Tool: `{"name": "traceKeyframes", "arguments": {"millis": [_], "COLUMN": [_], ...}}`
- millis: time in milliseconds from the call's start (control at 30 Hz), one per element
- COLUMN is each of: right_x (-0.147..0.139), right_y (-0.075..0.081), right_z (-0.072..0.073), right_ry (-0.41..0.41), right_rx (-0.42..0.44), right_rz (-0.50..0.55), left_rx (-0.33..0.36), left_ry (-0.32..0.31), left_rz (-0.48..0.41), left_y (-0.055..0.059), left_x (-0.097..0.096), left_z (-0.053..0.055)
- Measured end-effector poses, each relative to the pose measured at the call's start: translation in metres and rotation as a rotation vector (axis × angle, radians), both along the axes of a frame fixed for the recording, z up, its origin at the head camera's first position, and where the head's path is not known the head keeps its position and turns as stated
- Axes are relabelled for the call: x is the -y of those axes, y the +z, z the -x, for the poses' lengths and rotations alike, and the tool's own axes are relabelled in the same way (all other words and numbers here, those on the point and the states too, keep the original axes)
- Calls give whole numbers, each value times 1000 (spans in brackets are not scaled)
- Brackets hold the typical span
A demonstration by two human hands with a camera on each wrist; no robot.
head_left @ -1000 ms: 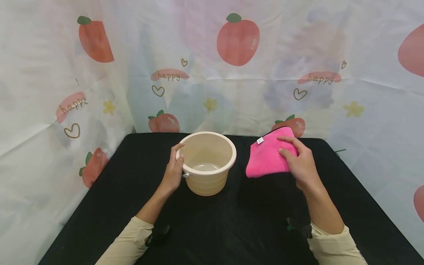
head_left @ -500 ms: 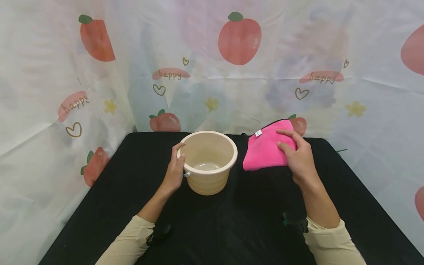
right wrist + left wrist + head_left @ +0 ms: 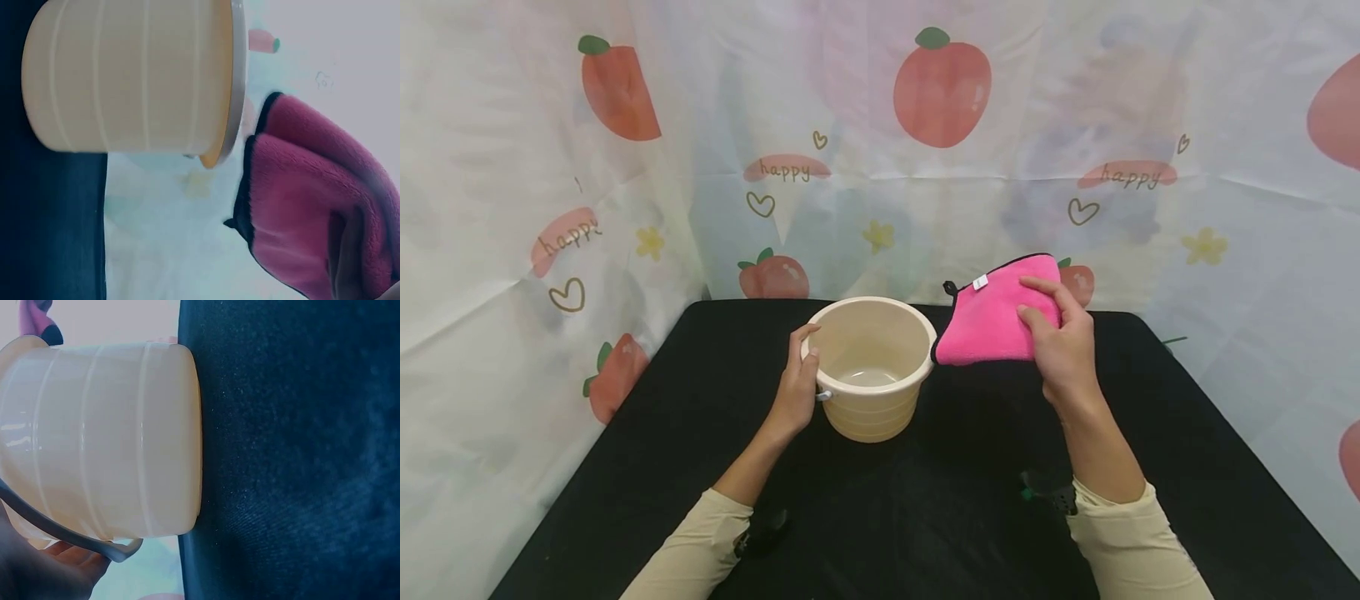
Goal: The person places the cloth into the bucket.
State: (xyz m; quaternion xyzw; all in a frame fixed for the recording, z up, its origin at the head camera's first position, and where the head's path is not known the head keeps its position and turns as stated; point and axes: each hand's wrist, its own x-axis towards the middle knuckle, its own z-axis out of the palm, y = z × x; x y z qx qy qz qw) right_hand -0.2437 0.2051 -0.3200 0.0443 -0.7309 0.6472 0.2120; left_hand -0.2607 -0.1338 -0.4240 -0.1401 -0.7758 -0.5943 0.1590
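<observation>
Cloth [image 3: 988, 325] aloft, bucket [image 3: 870, 415] in hand!
My right hand [image 3: 1063, 343] pinches it above the table [image 3: 955, 525], right of the bucket; my left hand [image 3: 793, 383] grips the bucket's left side. A curtain [image 3: 1045, 92] walls the far side.

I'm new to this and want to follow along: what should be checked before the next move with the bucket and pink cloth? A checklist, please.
1. Bucket upright on the black table: ok.
2. Left hand holding the bucket: ok, at the side of its rim.
3. Right hand holding the pink cloth: ok, raised off the table.
4. Handle out of the way: ok, nothing crosses the bucket's opening.
5. Pink cloth over the opening: not ok, most of it is off to the right.
6. Pink cloth free of the rim: cannot tell, its lower corner meets the rim's outline in the head view.
</observation>
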Motion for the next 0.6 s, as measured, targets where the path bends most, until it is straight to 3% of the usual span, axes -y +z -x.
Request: {"name": "traceKeyframes", "arguments": {"millis": [200, 300, 433, 600], "right_x": [14, 20, 31, 48], "right_y": [7, 9, 8, 4], "right_z": [1, 0, 0, 1], "right_ry": [16, 43, 66, 88], "right_rx": [-97, -121, -131, -127], "right_rz": [139, 155, 154, 119], "left_rx": [1, -1, 10, 9], "left_ry": [-34, -34, -38, -33], "left_rz": [-36, -33, -20, -22], "left_y": [29, 31, 31, 10], "left_x": [-6, -6, -6, -1], "left_z": [-22, -25, -24, -7]}}
